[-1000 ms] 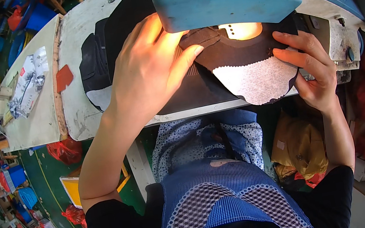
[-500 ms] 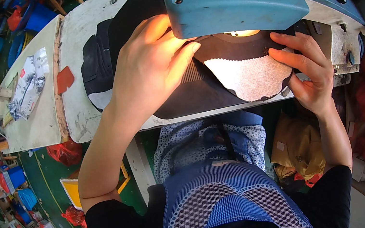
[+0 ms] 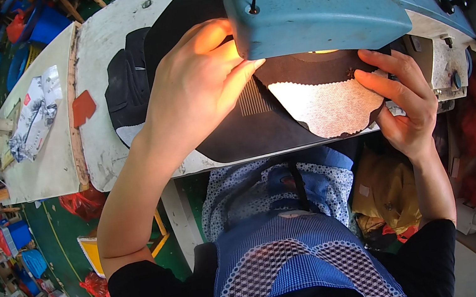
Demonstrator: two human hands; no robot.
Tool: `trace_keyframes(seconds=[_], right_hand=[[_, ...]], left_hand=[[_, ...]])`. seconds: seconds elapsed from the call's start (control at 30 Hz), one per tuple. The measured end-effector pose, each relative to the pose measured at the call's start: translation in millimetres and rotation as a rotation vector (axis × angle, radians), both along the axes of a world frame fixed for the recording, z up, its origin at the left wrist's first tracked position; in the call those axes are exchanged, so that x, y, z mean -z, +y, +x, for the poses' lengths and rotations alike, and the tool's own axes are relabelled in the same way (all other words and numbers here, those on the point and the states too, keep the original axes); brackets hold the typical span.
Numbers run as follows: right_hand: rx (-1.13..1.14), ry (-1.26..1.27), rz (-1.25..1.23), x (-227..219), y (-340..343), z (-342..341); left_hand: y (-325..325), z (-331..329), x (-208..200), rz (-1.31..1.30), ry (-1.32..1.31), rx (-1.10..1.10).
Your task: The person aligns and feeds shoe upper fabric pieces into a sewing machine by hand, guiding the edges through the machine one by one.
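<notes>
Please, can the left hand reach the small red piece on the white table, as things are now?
Probably yes. The red piece lies uncovered, left of the left hand; only black pieces lie between, and the hand could likely pass over them.

Crumpled silver-white plastic packet (image 3: pixel 36 117) at ten o'clock.
Flat, angular red piece (image 3: pixel 84 107) also at ten, nearer the centre; bulging translucent red plastic bag (image 3: pixel 83 203) at nine; shiny, slumped golden-brown sack (image 3: pixel 393 188) at four.
</notes>
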State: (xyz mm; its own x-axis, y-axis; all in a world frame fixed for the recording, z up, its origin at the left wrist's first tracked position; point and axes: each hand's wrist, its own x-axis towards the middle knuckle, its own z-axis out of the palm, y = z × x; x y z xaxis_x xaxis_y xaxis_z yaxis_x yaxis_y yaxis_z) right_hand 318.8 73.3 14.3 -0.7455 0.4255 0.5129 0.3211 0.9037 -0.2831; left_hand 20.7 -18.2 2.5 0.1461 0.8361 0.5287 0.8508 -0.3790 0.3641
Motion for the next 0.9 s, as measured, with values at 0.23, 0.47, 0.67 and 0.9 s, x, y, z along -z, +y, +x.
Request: trace_keyframes(seconds=[0.23,0.47,0.67,0.9], right_hand=[[0.050,-0.007,0.086,-4.0,-9.7,-6.3],[0.093,-0.024,0.103,-9.7,-17.7,-12.9],[0.095,-0.039,0.143,-9.1,-21.7,-15.3],[0.090,-0.035,0.254,-4.3,-30.5,-16.6]], left_hand=[[2.5,-6.6,1.0,0.006,0.058,0.011],[4.0,-12.2,1.2,0.008,0.097,0.001],[6.4,-15.1,1.0,0.008,0.109,0.012],[5.9,-13.9,-12.8,0.035,0.166,0.015]])
